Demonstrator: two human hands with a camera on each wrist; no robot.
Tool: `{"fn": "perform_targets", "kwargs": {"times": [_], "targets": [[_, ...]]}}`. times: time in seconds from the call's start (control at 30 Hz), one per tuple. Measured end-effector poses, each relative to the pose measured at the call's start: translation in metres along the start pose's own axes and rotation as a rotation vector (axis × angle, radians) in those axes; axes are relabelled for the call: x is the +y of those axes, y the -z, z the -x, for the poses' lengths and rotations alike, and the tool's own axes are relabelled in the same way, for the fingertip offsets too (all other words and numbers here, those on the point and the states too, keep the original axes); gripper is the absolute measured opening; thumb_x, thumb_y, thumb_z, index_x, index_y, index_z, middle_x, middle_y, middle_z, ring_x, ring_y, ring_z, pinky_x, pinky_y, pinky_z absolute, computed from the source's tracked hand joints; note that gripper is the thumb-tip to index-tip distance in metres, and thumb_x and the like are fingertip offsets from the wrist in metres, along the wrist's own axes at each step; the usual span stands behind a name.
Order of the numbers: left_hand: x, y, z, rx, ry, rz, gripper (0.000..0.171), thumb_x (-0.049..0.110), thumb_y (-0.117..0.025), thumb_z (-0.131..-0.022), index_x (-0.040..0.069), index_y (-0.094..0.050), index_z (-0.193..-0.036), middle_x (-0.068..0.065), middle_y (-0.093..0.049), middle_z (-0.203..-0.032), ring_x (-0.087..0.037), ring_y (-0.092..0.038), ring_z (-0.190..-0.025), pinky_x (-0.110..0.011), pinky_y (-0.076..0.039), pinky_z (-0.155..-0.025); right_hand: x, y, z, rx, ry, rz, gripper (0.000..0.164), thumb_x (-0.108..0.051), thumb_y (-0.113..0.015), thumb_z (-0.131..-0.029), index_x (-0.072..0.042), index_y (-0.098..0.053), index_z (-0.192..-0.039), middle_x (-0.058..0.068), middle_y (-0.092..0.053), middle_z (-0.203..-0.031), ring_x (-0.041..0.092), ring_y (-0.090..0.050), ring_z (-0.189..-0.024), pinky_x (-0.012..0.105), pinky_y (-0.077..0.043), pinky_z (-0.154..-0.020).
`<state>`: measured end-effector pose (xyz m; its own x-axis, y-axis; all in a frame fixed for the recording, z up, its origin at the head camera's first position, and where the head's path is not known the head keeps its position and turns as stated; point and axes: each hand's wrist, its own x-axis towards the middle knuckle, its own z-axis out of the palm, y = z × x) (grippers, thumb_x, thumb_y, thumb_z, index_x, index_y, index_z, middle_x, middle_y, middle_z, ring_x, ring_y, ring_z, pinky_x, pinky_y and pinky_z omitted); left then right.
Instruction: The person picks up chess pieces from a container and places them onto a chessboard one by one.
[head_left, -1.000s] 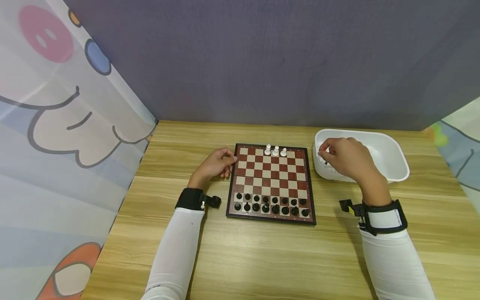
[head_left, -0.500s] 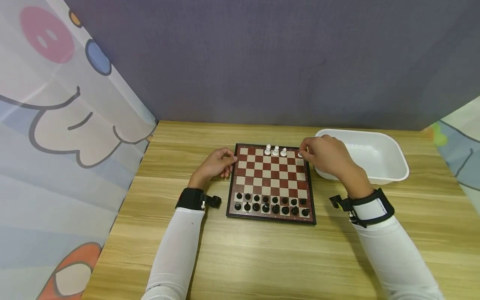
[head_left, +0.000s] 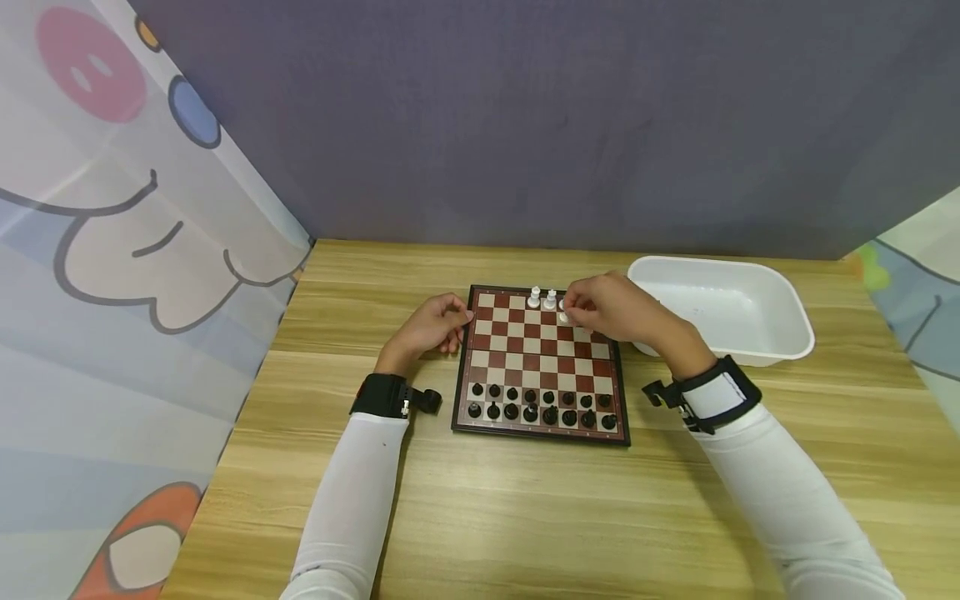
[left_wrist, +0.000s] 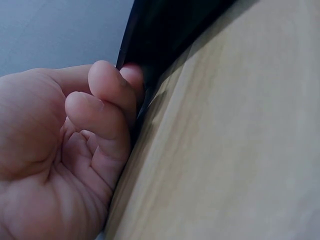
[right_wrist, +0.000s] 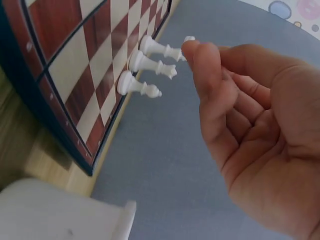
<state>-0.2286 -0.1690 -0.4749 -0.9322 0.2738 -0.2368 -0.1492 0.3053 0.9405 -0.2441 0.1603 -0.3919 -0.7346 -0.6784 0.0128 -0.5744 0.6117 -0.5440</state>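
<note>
An open chessboard (head_left: 517, 359) lies on the table, with several black chess pieces (head_left: 530, 412) in two rows on its near side. Three white chess pieces (head_left: 533, 297) stand at the far edge; the rightmost is partly hidden by my right hand (head_left: 618, 308). That hand pinches another white chess piece (right_wrist: 189, 38) between thumb and fingertips over the far part of the board, most of it covered by the fingers. At the left border, my left hand (head_left: 431, 325) holds the board's edge, thumb at the rim and fingers curled beside it (left_wrist: 102, 110).
Right of the board stands a white plastic tub (head_left: 791, 333), partly behind my right forearm. A grey partition (head_left: 480, 125) rises along the back of the wooden table (head_left: 510, 525). A printed curtain (head_left: 112, 292) hangs at the left.
My right hand has moved left from the tub to the far side of the board, bringing a white chess piece. The left hand has stayed at the board's edge.
</note>
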Motion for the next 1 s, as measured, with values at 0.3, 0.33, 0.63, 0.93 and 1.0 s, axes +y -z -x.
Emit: {"fn": "perform_targets", "kwargs": {"times": [0.3,0.33,0.63,0.93,1.0], "targets": [[0.0,0.001,-0.002,0.001,0.006,-0.013,0.017,0.018,-0.057,-0.105,0.003,-0.056,-0.112,-0.004,-0.06,-0.07,-0.011,-0.054,-0.047,-0.021,-0.043,-0.042,-0.009,-0.005,-0.014,-0.067,0.055,-0.066,0.008,-0.009,-0.065,-0.1,-0.008,-0.073,-0.099,0.006,-0.076,-0.084,0.022,-0.072,-0.07,0.033,-0.055,-0.066],[0.0,0.001,-0.002,0.0,0.006,-0.014,0.017,0.019,-0.057,-0.105,0.003,-0.056,-0.112,-0.004,-0.06,-0.07,-0.012,-0.054,-0.047,-0.021,-0.043,-0.042,-0.01,-0.006,-0.016,-0.066,0.066,-0.058,0.008,-0.008,-0.065,-0.099,-0.008,-0.073,-0.098,0.005,-0.076,-0.082,0.021,-0.071,-0.069,0.034,-0.055,-0.068],[0.0,-0.001,-0.002,-0.003,0.013,-0.01,0.016,0.018,-0.058,-0.105,0.003,-0.057,-0.112,-0.004,-0.06,-0.069,-0.012,-0.054,-0.047,-0.021,-0.044,-0.042,-0.021,-0.014,-0.033,-0.086,0.146,0.017,0.008,-0.007,-0.065,-0.095,-0.007,-0.072,-0.093,0.001,-0.072,-0.076,0.011,-0.062,-0.064,0.034,-0.054,-0.072],[0.002,-0.002,-0.001,-0.006,0.019,-0.004,0.016,0.018,-0.057,-0.105,0.003,-0.057,-0.112,-0.004,-0.06,-0.07,-0.011,-0.054,-0.047,-0.021,-0.043,-0.042,-0.032,-0.025,-0.051,-0.084,0.173,0.102,0.007,-0.007,-0.067,-0.094,-0.009,-0.073,-0.091,-0.004,-0.067,-0.077,0.011,-0.057,-0.067,0.031,-0.05,-0.067],[0.002,-0.002,-0.002,-0.006,0.017,-0.007,0.017,0.018,-0.057,-0.105,0.003,-0.057,-0.113,-0.004,-0.06,-0.069,-0.012,-0.054,-0.047,-0.021,-0.044,-0.042,-0.035,-0.027,-0.054,-0.084,0.172,0.109,0.006,-0.007,-0.068,-0.094,-0.008,-0.074,-0.092,-0.002,-0.068,-0.078,0.012,-0.057,-0.067,0.032,-0.051,-0.067]]}}
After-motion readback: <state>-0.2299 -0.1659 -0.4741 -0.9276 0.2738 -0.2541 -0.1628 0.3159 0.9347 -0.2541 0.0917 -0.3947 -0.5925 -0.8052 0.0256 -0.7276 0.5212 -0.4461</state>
